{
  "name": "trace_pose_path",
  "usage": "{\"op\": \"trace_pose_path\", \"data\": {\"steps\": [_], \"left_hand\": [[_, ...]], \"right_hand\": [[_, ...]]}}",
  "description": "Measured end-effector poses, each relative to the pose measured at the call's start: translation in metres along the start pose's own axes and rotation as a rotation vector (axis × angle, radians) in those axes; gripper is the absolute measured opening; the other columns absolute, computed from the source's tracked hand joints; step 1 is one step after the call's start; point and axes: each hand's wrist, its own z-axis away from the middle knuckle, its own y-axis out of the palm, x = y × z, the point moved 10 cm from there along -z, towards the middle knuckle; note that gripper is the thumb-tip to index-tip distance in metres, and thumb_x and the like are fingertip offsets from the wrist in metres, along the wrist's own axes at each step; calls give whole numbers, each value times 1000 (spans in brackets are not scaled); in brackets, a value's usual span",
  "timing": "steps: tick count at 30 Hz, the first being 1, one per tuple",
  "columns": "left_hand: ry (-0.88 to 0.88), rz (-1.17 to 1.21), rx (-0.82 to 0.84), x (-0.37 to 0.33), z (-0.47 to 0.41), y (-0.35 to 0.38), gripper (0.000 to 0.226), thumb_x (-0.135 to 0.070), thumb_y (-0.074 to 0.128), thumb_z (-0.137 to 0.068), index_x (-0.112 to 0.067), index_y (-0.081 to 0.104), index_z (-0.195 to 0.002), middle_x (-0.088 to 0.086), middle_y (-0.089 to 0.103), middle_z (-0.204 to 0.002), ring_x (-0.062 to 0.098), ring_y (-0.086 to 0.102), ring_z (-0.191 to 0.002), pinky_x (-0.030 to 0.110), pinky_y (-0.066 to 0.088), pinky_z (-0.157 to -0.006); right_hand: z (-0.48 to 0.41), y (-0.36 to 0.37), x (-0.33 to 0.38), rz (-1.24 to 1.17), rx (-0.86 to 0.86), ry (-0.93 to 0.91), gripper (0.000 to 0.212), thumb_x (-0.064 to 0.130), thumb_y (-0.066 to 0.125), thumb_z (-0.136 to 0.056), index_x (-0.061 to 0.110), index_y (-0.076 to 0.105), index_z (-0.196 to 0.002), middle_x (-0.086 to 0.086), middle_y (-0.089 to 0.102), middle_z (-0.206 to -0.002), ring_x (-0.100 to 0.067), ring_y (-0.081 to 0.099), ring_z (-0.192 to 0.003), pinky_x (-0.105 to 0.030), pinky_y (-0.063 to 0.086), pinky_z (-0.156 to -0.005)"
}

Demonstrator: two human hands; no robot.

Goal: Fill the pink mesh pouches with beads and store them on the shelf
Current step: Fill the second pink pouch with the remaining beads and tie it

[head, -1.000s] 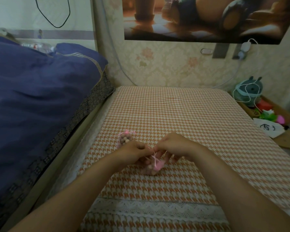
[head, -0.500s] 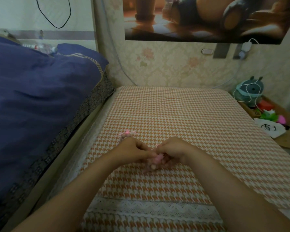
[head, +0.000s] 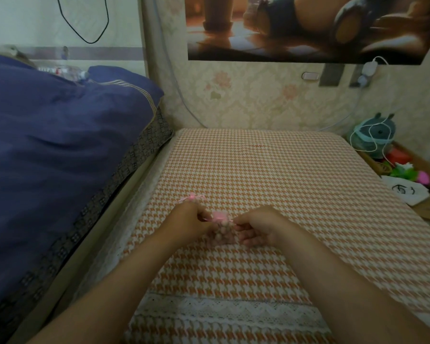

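Hands pulled apart since 0.5 s ago; left hand [head: 191, 223] and right hand [head: 258, 227] fingers pinch the ribbon ends, cinching pouch 2 [head: 221, 228]. Pouch 1 [head: 191, 198] tied; shelving pending.

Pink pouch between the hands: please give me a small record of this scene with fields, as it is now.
surface: houndstooth cloth
held item: pink mesh pouch, beads inside, mouth gathered
left hand: pinches the ribbon on the pouch's left
right hand: pinches the ribbon on the pouch's right
second pouch: behind the left hand, mostly hidden, ribbon bow showing
left of surface: blue bedding
shelf: not in view
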Motion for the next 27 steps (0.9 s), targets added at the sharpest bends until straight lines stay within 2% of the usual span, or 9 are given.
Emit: {"op": "trace_pose_path", "data": {"steps": [3,5,7,10,14,17,19,21,27], "left_hand": [[-21,-15,-21,6,-4,1,27,-40,74,-83,-14,79,-80,4,74,-76,14,66,-72,32,53,-70],[-35,-28,-15,11,-6,4,33,-48,73,-81,-17,78,-74,3,72,-67,15,65,-66,30,49,-62],[-53,-32,0,15,-9,7,40,-53,72,-79,-15,75,-67,5,68,-61,18,62,-59,28,43,-52],[-61,-44,21,17,-11,10,47,-54,70,-81,-12,69,-59,7,63,-54,14,53,-50,26,36,-49],[-37,-52,64,13,-10,15,39,-47,68,-85,-12,75,-70,10,68,-63,18,58,-56,28,40,-53],[-29,-54,118,15,-9,15,33,-38,65,-89,-8,77,-82,15,73,-82,23,64,-73,30,48,-65],[-21,-109,148,18,-8,12,28,-33,64,-91,-11,78,-100,11,73,-105,21,64,-100,30,50,-85],[-12,-176,157,23,-8,8,29,-30,64,-92,-12,74,-111,8,68,-122,21,57,-118,26,45,-94],[-34,-315,179,28,-7,6,26,-31,62,-92,-9,75,-99,13,69,-113,26,60,-108,28,46,-87]], "right_hand": [[11,-10,21,108,-92,-164,13,7,64,-95,-4,71,-96,-11,69,-74,-18,61,-49,-24,50,-40],[19,-11,38,235,-127,-308,13,7,66,-93,-4,74,-91,-14,73,-76,-20,65,-50,-28,54,-44],[25,-10,49,372,-169,-408,16,14,69,-91,4,77,-80,-12,75,-73,-23,69,-53,-35,59,-52],[33,-3,62,640,-287,-574,17,27,73,-89,21,78,-74,4,73,-65,-16,71,-61,-33,60,-64],[47,26,71,983,-376,-804,16,40,68,-90,27,77,-87,9,70,-91,-13,64,-86,-36,54,-76],[46,34,71,1051,-386,-835,19,41,64,-93,26,76,-92,5,69,-97,-18,64,-90,-36,52,-75],[42,35,70,1062,-398,-810,24,44,63,-94,25,77,-91,4,72,-92,-18,65,-87,-33,50,-73],[38,35,69,1045,-394,-775,25,46,63,-93,25,77,-90,3,74,-90,-18,66,-86,-32,51,-73],[32,39,66,1035,-418,-731,21,34,63,-92,21,79,-89,0,74,-88,-20,68,-85,-35,57,-74]]}}
